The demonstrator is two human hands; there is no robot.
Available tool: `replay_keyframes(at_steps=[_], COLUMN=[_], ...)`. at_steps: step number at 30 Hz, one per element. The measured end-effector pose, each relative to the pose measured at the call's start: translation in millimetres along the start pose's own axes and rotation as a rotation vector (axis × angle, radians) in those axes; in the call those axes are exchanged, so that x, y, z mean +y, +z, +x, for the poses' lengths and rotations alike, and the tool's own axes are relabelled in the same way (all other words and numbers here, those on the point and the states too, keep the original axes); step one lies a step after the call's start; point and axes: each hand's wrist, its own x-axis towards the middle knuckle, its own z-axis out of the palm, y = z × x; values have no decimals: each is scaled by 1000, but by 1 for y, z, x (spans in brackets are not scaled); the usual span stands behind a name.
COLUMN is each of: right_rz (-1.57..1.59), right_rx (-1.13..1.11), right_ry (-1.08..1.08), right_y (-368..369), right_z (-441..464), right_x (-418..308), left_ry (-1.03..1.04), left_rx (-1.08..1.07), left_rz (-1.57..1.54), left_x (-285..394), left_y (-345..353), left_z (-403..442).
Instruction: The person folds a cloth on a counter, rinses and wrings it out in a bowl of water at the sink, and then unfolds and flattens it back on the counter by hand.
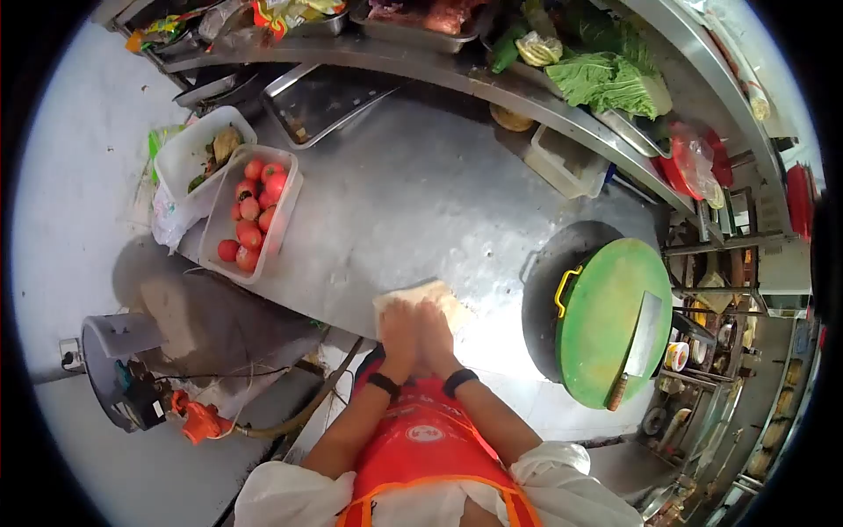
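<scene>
Both of my hands press side by side on a pale folded cloth (450,303) near the front edge of the metal counter (395,193). My left hand (399,329) lies on the cloth's left part, fingers stretched forward. Beside it, touching, my right hand (432,329) rests flat with its fingers pointing forward too. Dark bands circle both wrists. The cloth's far and right edges show beyond my fingertips.
A clear bin of tomatoes (294,189) and a tub with vegetable scraps (167,158) stand at the left. At the right, a cleaver (644,334) lies on a round green board (597,307). A metal tray (279,83) and white container (544,171) sit behind, under a shelf (421,57).
</scene>
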Motion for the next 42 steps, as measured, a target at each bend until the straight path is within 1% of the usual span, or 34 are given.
replay_keyframes(at_steps=[1, 3, 4, 6, 7, 9, 12, 15, 17, 19, 22, 24, 26, 28, 29, 31, 32, 33, 34, 35, 37, 38, 39, 40, 41, 42], right_rz=[1, -289, -289, -555, -557, -490, -491, -502, -505, -641, -600, -596, -599, -639, -742, -685, -693, -614, -535, -506, -508, -510, -466, -425, -367, -365], right_rx=[8, -28, -28, 50, 43, -104, -109, -128, -147, -6, -18, 0, 6, 31, -45, -96, -91, -95, -100, -218, -277, -271, -273, -261, -231, -229], right_ry=[-4, -78, -81, -226, -231, -205, -289, -317, -291, -268, -245, -260, -271, -282, -235, -262, -271, -274, -273, -223, -201, -202, -191, -186, -185, -189], right_y=[-1, 6, 15, 31, 33, 20, 9, 8, 10, 16, 10, 12, 14, 18, 17, -2, 1, 10, 12, -4, 1, 0, -2, -6, 14, 7], right_z=[1, 5, 10, 24, 28, 49, 74, 101, 112, 125, 152, 172, 189, 202, 206, 190, 184, 177, 168, 150, 127, 109, 90, 76, 73, 55], right_x=[0, 4, 12, 26, 28, 17, 3, -15, -30, -45, -67, -74, -76, -81, -84, -93, -85, -69, -58, -67, -51, -47, -44, -41, -16, -15], left_ry=[4, 10, 8, 1, -8, -66, -144, -163, -186, -206, -215, -231, -221, -217, -184, -158, -145, -129, -146, -144, -99, -110, -106, -111, -110, -97], left_rx=[8, -10, -9, 115, 112, 28, 24, 52, 83, 124, 220, 222, 213, 186, 210, 231, 240, 255, 196, 204, 2, 25, 35, -40, -117, -103], left_rz=[2, -10, -9, -4, -6, 5, 46, 30, 38, 47, 26, -84, -102, -119, -113, -113, -58, -4, -20, -27, 33, 139, 138, 65, -8, -7], left_x=[0, -3, -6, -13, -17, -22, -29, -44, -53, -64, -85, -91, -94, -100, -105, -104, -101, -98, -92, -83, -69, -62, -55, -49, -42, -38], left_y=[-3, -8, 2, 25, 30, 25, 3, -10, -10, -4, 1, -8, -24, -29, -24, -12, -9, -9, -8, -12, -22, -2, 1, 0, 0, 5], left_z=[0, 1, 2, 8, 10, 25, 40, 56, 73, 88, 120, 133, 147, 157, 160, 145, 141, 137, 129, 117, 89, 77, 59, 51, 43, 32])
